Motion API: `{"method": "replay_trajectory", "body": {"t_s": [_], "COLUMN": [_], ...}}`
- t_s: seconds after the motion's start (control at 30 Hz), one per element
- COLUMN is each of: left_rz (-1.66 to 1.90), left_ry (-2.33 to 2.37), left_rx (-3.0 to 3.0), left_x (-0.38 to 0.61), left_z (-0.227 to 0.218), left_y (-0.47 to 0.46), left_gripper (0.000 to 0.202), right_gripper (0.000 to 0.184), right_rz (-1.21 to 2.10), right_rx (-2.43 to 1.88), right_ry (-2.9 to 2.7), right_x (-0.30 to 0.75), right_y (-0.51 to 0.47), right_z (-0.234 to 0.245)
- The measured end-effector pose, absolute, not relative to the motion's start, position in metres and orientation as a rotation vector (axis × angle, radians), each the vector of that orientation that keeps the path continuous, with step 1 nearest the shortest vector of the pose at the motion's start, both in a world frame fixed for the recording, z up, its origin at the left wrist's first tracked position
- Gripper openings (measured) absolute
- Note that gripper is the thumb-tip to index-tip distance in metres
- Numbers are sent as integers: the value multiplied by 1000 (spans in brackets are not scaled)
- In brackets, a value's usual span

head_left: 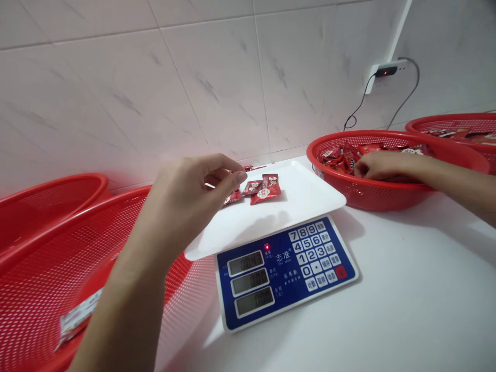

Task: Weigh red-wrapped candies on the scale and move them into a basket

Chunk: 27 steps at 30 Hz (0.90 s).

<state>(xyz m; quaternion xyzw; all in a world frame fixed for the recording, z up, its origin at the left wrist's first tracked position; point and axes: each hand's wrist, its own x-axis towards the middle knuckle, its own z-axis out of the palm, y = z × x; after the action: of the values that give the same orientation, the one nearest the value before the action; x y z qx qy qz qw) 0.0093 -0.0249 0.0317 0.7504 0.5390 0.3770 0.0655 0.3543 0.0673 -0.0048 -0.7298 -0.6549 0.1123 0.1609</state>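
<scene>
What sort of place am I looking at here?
Perhaps a small packing or weighing spot: there's a digital scale with small red packets on its white tray, and a red basket of packets beside it.

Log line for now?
left hand: over scale tray; right hand: in red basket just right of tray, hold unclear; on tray: red packets

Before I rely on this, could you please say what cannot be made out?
Head view:
Anything in the right hand: hidden by the hand itself.
Leftmost visible packet on the scale: partly covered by the left hand.
Far-right basket: cut off by the right edge.
Fine wrapper print: too small.
</scene>
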Motion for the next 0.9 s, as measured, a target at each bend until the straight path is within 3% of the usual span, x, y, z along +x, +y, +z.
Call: {"method": "replay_trajectory", "body": {"t_s": [0.13, 0.23, 0.4, 0.5, 0.67, 0.8, 0.9], "left_rz": [1208, 1290, 1287, 1228, 1148, 1168, 1204], "left_ry": [1609, 1553, 1158, 1046, 1097, 1121, 1113], "left_rx": [2244, 2163, 1781, 1644, 1606, 1593, 1581], "left_x": [8, 12, 29, 34, 26, 25, 28], "left_z": [31, 28, 16, 11, 6, -1, -5], "left_y": [-24, -23, -16, -11, -2, 5, 8], "left_gripper": [13, 16, 44, 38, 19, 15, 16], "right_gripper": [13, 29, 14, 13, 17, 28, 27], "right_rz": [76, 35, 909, 1194, 1369, 1502, 1598], "right_rx": [-1984, -1633, -777, -566, -589, -586, -563], "right_ry": [-1694, -1519, -1353, -1321, -1332, -1287, -1216], "right_x": [349, 321, 241, 211, 209, 212, 208], "right_y": [63, 48, 26, 27, 42, 47, 46], "right_z": [30, 48, 34, 15, -10, -21, -24]}}
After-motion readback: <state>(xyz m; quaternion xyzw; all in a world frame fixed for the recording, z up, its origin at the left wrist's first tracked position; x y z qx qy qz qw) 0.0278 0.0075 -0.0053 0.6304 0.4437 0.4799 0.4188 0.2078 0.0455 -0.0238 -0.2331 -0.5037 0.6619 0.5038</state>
